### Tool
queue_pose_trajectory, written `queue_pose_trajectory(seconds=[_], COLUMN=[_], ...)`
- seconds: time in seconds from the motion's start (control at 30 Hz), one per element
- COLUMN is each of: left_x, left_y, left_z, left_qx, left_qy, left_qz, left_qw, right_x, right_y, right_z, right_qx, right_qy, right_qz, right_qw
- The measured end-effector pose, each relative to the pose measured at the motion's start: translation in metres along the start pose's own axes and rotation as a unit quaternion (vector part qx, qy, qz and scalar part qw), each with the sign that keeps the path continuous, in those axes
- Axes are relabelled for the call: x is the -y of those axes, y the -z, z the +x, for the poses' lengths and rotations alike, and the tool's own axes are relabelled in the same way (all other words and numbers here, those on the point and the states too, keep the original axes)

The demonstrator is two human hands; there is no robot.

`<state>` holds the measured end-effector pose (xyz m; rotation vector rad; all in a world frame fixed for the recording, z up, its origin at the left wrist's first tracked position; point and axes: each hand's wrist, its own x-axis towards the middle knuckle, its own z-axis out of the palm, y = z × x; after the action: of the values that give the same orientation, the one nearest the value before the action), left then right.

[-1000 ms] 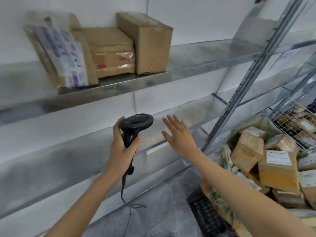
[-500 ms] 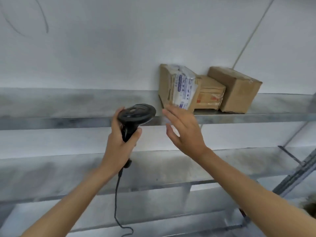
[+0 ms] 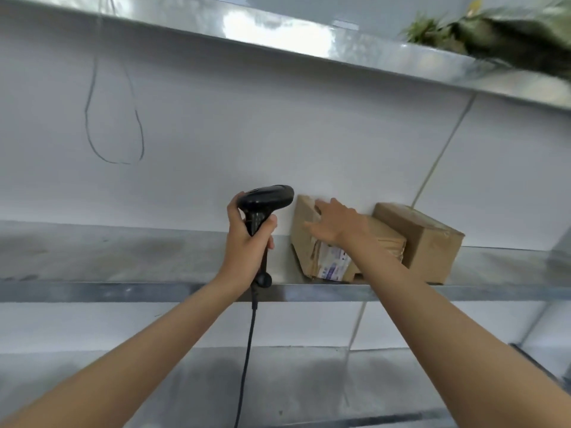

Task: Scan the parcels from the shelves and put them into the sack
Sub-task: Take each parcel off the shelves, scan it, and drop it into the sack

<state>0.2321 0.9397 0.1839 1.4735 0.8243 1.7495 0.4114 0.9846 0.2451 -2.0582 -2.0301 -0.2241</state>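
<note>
**Reaching for the leaning parcel on the middle shelf**

While you are looking up at the racking, the middle shelf (image 3: 123,261) is running across the whole view, with an upper shelf (image 3: 309,38) slanting above it and a lower one showing below. Three cardboard parcels are sitting together on the middle shelf against the white wall. The square box (image 3: 426,239) is standing farthest right, a flatter taped parcel (image 3: 389,242) is lying just beside it, and the leaning parcel (image 3: 312,245), with a printed label facing you, is tilting at the left end of the row. Your right hand (image 3: 335,223) is resting on the top of that leaning parcel, fingers spread and fairly straight, not curling round it. Your left hand (image 3: 247,245) is gripping the handle of the black scanner (image 3: 267,199), fingers wrapping it fully, just left of the parcels. The scanner's cable (image 3: 247,350) is hanging down past the shelf edge.
</note>
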Motion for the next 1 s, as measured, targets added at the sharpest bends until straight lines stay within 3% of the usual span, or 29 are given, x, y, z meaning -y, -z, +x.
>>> queue_pose_trajectory(seconds=[0.2, 0.3, 0.4, 0.5, 0.67, 0.77, 1.0], left_x=[0.013, 0.012, 0.002, -0.008, -0.013, -0.012, -0.011], left_y=[-0.003, 0.003, 0.014, 0.028, 0.049, 0.052, 0.046], left_z=[-0.002, 0.006, 0.020, 0.029, 0.028, 0.019, 0.002], left_qx=[-0.086, -0.105, -0.114, -0.099, -0.081, -0.070, -0.046], left_qy=[0.096, 0.146, 0.179, 0.172, 0.135, 0.120, 0.090], left_qz=[-0.094, -0.120, -0.179, -0.221, -0.207, -0.201, -0.167], left_qw=[0.987, 0.976, 0.961, 0.955, 0.966, 0.970, 0.981], right_x=[0.008, 0.014, 0.030, 0.048, 0.058, 0.064, 0.090], right_y=[-0.012, -0.027, -0.041, -0.053, -0.061, -0.063, -0.069], right_z=[-0.033, -0.049, -0.063, -0.069, -0.067, -0.064, -0.066], right_qx=[-0.145, -0.225, -0.299, -0.311, -0.253, -0.232, -0.286], right_qy=[0.044, 0.059, 0.094, 0.121, 0.112, 0.075, -0.026], right_qz=[-0.030, 0.078, 0.217, 0.269, 0.294, 0.312, 0.272], right_qw=[0.988, 0.969, 0.925, 0.904, 0.915, 0.918, 0.918])
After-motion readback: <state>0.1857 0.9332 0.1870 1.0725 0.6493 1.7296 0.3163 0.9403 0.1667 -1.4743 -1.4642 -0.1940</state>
